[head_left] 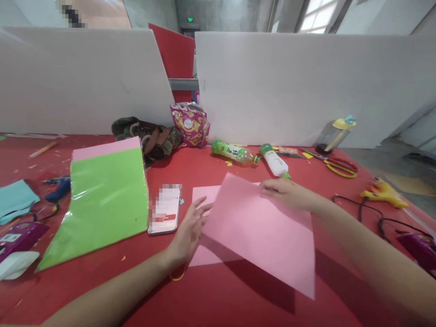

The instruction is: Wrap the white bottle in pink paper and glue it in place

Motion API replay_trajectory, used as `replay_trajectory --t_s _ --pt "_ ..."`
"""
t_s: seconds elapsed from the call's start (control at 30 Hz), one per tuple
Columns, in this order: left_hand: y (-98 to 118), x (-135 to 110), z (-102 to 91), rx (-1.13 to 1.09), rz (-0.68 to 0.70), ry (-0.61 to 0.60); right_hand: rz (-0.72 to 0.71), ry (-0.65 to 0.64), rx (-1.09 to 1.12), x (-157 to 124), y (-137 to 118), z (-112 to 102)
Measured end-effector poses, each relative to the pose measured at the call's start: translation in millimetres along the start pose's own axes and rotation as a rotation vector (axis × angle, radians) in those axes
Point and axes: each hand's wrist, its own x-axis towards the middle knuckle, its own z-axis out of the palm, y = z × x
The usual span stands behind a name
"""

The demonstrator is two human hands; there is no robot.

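Observation:
My right hand pinches the upper edge of a pink sheet of paper, which hangs tilted over the table. Beneath it lies a second pink sheet, mostly covered by the raised one. My left hand is at the raised sheet's left edge with its fingers spread apart; whether they touch the paper I cannot tell. To the left of that hand lies a phone with its screen lit. A clear pack of green and pink paper rests farther left.
Along the back lie a purple snack bag, a green-labelled bottle, a white bottle and scissors. A yellow glue gun with its cord is at right. White panels border the red table.

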Motion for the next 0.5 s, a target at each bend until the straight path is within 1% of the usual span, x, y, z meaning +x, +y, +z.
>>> replay_trajectory --t_s 0.07,0.1,0.13,0.17,0.23,0.3,0.33,0.37,0.43,0.5 --pt "-3 2 -1.3 0.155 0.082 0.074 -0.055 -0.192 0.029 8 10 6" --pt "-5 2 -1.8 0.251 0.136 0.087 -0.075 -0.233 0.021 12 13 12" --pt "-6 1 -1.9 0.359 0.200 0.077 -0.096 -0.241 -0.001 15 16 20" --pt "-7 -1 -1.7 0.474 0.274 0.043 -0.107 -0.229 -0.035 18 18 30" --pt "-6 -5 0.1 0.705 0.429 -0.093 -0.110 -0.168 -0.142 21 18 50" --pt "-4 -8 2.6 0.890 0.544 -0.283 -0.115 -0.021 -0.252 21 15 67" --pt "-3 -10 3.8 0.962 0.561 -0.372 -0.139 0.045 -0.314 20 13 73" --pt "-2 -11 4.6 1.020 0.546 -0.442 -0.175 0.081 -0.375 19 12 77" --pt "-2 -12 5.2 1.100 0.469 -0.530 -0.256 0.085 -0.463 16 10 82" --pt "-3 -11 4.8 1.135 0.395 -0.559 -0.301 0.047 -0.489 14 10 82"
